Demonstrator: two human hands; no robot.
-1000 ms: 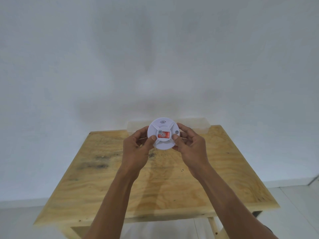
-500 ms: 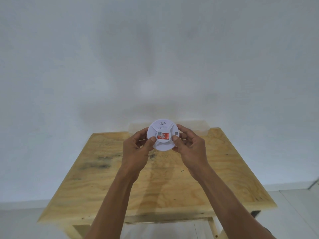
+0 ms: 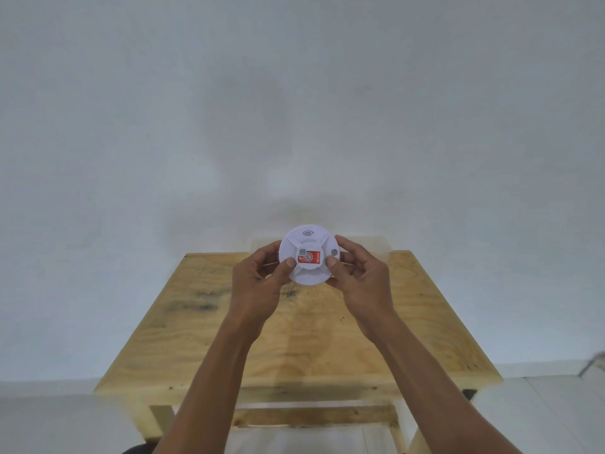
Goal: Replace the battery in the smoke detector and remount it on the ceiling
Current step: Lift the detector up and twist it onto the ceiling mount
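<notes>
2 hands share 1 smoke detector (image 3: pixel 308 255): left hand (image 3: pixel 258 283) and right hand (image 3: pixel 361 280) curl shut on opposite edges, thumbs on its face, prob. to steady or twist it. It's between them, above the table (image 3: pixel 209 322), w/ a clear box (image 3: pixel 373 245) just beyond.

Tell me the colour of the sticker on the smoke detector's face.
Mostly red with a white patch at its left end, on the white smoke detector; head view shows it.

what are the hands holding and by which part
The smoke detector, held above the table by its round rim: left hand on its left edge, right hand on its right.
</notes>
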